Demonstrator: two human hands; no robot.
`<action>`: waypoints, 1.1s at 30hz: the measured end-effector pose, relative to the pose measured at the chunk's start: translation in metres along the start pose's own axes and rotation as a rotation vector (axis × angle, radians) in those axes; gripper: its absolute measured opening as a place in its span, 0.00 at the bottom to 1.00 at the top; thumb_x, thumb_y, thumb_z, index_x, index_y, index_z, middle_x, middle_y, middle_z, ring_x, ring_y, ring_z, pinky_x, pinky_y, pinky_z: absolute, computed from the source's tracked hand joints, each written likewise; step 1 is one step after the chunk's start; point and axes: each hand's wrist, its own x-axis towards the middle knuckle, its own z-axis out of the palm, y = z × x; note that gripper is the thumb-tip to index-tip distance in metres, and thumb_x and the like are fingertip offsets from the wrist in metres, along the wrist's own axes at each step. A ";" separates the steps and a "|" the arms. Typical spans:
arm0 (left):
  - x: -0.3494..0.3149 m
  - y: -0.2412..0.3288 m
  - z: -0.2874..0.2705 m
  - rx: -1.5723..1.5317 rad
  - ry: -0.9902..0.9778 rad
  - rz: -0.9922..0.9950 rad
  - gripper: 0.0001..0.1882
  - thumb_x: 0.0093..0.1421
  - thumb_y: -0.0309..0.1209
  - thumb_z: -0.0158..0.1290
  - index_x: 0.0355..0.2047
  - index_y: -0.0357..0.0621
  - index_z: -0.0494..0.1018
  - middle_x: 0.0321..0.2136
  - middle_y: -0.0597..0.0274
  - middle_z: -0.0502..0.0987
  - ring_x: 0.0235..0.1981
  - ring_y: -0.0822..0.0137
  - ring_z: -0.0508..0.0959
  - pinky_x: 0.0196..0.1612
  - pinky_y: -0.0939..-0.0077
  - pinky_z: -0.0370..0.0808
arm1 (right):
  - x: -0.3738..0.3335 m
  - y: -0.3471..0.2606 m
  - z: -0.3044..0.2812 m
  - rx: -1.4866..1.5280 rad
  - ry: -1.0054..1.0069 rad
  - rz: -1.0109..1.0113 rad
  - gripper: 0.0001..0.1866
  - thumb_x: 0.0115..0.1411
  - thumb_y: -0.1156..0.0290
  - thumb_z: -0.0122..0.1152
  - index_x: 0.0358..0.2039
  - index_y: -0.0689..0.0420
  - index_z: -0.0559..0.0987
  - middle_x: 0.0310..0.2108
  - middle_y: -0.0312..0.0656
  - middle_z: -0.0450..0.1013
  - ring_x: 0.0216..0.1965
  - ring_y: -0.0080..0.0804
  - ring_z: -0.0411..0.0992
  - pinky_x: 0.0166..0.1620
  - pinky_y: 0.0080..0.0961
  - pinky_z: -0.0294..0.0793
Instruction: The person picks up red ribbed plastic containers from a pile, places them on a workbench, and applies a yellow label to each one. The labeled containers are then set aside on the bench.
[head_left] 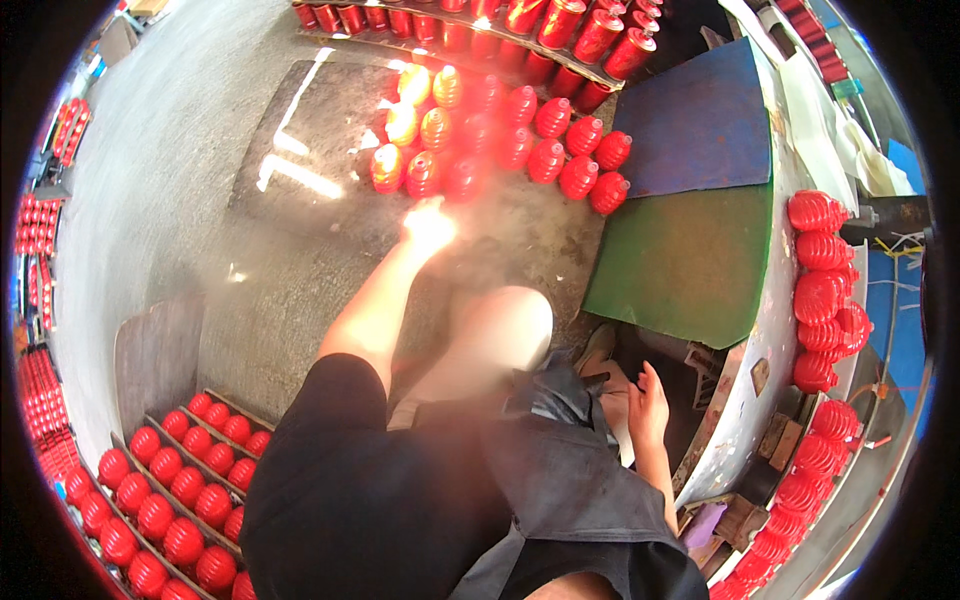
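Note:
My left hand (pixel 430 228) reaches forward to the near row of red ribbed, lantern-shaped pieces standing on the floor. Strong sunlight washes its fingers out, so whether they grip anything cannot be made out. Closest to its fingertips is a glossy red ribbed piece (pixel 422 174). Others of the same shape stand in rows to the right, among them one at the row's end (pixel 609 193). By my right leg, my right hand (pixel 650 405) hangs with its fingers partly stretched and apart, holding nothing.
Red cylinders (pixel 600 35) fill a rack at the far side. Blue (pixel 700 120) and green (pixel 680 265) boards lean at the right, beside a white ledge. Red ribbed pieces line the right side (pixel 822 290). A divided rack of red round pieces (pixel 155 515) stands lower left.

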 end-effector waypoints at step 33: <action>0.151 -0.002 0.065 -0.026 -0.119 0.124 0.32 0.58 0.31 0.65 0.62 0.40 0.70 0.51 0.34 0.77 0.55 0.38 0.76 0.57 0.51 0.73 | -0.175 -0.079 -0.020 0.059 0.147 0.551 0.11 0.63 0.72 0.62 0.46 0.56 0.81 0.43 0.49 0.78 0.40 0.48 0.79 0.44 0.37 0.79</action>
